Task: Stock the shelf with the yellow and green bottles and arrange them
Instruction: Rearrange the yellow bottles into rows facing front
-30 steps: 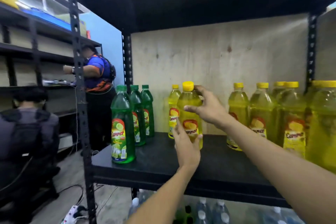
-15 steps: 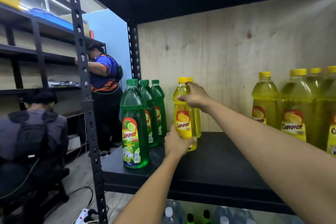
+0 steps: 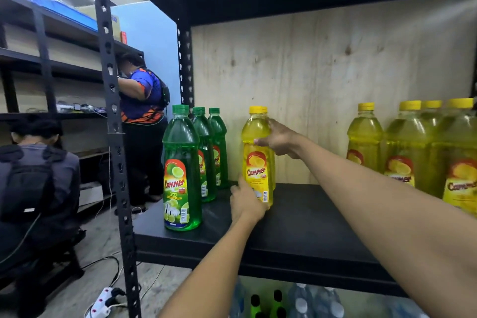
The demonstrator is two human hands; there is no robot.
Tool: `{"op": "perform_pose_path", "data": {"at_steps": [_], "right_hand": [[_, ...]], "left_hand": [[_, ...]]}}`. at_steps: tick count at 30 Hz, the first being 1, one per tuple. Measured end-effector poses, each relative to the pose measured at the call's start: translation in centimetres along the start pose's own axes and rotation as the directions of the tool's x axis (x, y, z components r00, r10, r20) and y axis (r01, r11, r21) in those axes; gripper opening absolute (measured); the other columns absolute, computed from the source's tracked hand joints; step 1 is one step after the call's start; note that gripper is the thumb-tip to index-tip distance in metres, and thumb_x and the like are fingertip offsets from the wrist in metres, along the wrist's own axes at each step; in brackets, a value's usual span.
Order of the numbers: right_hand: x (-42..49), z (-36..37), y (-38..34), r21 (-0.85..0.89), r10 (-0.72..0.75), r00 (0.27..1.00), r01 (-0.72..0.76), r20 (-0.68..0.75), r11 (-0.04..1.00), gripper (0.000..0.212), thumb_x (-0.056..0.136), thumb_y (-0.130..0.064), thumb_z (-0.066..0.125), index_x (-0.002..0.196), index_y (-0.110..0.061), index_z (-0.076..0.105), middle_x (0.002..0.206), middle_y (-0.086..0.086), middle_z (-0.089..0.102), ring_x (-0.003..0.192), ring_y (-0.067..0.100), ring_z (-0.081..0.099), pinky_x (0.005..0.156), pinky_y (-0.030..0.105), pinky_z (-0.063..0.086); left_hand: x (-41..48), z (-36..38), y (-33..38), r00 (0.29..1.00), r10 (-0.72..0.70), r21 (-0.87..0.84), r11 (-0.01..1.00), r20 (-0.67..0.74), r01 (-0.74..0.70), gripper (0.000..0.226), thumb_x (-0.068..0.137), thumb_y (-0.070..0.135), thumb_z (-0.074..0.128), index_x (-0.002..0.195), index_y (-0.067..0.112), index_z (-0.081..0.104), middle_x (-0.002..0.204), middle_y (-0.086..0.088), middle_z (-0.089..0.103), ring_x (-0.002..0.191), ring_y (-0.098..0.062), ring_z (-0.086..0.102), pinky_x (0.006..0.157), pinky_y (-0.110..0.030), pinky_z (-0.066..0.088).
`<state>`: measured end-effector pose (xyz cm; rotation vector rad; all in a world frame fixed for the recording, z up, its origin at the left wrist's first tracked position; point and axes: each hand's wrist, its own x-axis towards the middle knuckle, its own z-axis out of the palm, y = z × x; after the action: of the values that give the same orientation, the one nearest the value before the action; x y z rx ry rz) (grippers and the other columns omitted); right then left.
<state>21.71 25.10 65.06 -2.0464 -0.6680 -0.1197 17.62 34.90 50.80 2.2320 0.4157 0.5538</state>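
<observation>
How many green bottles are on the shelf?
3, in a row at the shelf's left end: front, middle, back. More may be hidden behind.

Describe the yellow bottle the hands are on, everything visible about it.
The yellow bottle is clear plastic filled with yellow liquid, with a yellow screw cap and a red-and-yellow "Cammer" label showing a lemon and a barcode. It stands upright on the black shelf, right of three green bottles, with another yellow bottle close behind it. The left hand touches its lower part and the right hand its shoulder.
</observation>
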Motion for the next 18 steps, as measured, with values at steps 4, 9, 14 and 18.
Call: {"op": "perform_pose_path", "data": {"at_steps": [4,9,14,18], "right_hand": [[-5.5,-4.8,1.0,-0.285,-0.075,0.964,-0.001,-0.254,0.958,0.054,0.084,-0.02,0.075,0.135,-0.022,0.058,0.138,0.009,0.056,0.128,0.026,0.054,0.099,0.03,0.043],[-13.2,-14.7,3.5,-0.53,-0.251,0.656,-0.267,-0.712,0.804,0.048,0.078,-0.02,0.067,0.124,-0.028,0.058,0.126,0.011,0.051,0.117,0.039,0.047,0.095,0.043,0.042],[-17.1,-22.5,6.5,-0.398,-0.06,0.533,-0.547,-0.844,0.736,0.054,0.079,-0.023,0.066,0.13,-0.023,0.049,0.13,0.018,0.043,0.12,0.044,0.041,0.098,0.049,0.039],[-19.2,-25.8,8.6,-0.387,-0.104,0.441,-0.622,-0.891,0.68,0.055,0.077,-0.024,0.071,0.127,-0.017,0.048,0.128,0.022,0.044,0.118,0.044,0.042,0.095,0.048,0.04]], "left_hand": [[-4.6,-0.3,1.7,0.966,0.077,0.105,0.993,-0.246,-0.053,0.098,0.073,0.024,0.077,0.15,0.021,0.016,0.134,-0.014,0.033,0.125,-0.035,0.039,0.1,-0.047,0.039],[-9.2,3.5,7.7,0.898,0.439,-0.128,0.891,-0.003,-0.436,0.051,0.077,0.019,0.076,0.122,0.028,0.052,0.111,0.002,0.049,0.093,-0.013,0.056,0.081,-0.023,0.047],[-11.9,9.7,15.3,0.859,0.448,-0.399,0.855,0.246,-0.332,0.051,0.072,0.019,0.082,0.115,0.03,0.056,0.107,0.004,0.061,0.083,-0.009,0.06,0.081,-0.023,0.053],[-14.1,13.4,19.2,0.834,0.434,-0.462,0.85,0.339,-0.254,0.053,0.077,0.018,0.081,0.123,0.026,0.056,0.115,0.003,0.059,0.099,-0.016,0.063,0.083,-0.029,0.054]]}}
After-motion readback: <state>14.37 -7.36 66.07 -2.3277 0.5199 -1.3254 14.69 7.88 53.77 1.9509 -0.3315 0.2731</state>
